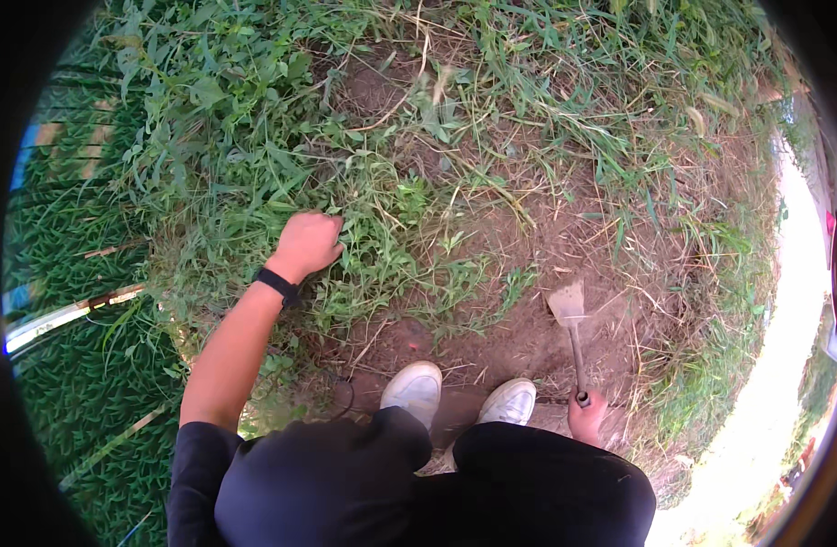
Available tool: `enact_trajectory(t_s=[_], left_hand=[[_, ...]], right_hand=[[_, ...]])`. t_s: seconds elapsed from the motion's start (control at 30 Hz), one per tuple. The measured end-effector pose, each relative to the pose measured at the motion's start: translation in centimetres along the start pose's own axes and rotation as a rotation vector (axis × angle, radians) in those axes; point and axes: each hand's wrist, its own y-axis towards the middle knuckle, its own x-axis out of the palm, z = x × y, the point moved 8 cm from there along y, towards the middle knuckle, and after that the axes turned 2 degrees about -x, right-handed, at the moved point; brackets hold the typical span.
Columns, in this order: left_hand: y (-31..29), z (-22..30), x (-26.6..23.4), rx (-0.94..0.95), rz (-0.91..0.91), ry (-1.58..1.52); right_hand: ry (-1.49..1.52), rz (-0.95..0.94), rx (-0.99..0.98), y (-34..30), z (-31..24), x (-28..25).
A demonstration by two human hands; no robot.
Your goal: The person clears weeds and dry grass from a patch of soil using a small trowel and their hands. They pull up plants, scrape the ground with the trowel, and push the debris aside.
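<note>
My left hand, with a dark band around the wrist, reaches forward into a patch of green weeds. Its fingers are curled closed among the stems, and their tips are hidden from above. Low on the right, beside my knee, my right hand is wrapped around the handle of a hand hoe. The tool has a thin shaft and a flat, flared, pale metal blade. That blade points away from me, over bare brown soil.
My white shoes stand on the soil close to the weeds. Dense green plants fill the left side, with a pale bar across them. Taller grass grows at the far side. A bright pale strip curves along the right.
</note>
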Motion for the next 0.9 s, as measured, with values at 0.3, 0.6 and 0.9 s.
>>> enact_trajectory(t_s=[0.3,0.6,0.9], left_hand=[[-5.2,1.7,-4.2,0.171,0.235,0.039],[-6.7,1.2,-1.9,0.181,0.015,0.091],[-9.5,1.5,-2.6,0.069,-0.11,0.163]], right_hand=[[0.067,-0.111,-0.405,9.9,-9.6,3.2],[0.079,-0.139,-0.356,8.3,-9.0,4.2],[0.135,-0.17,-0.377,6.9,-9.8,4.8]])
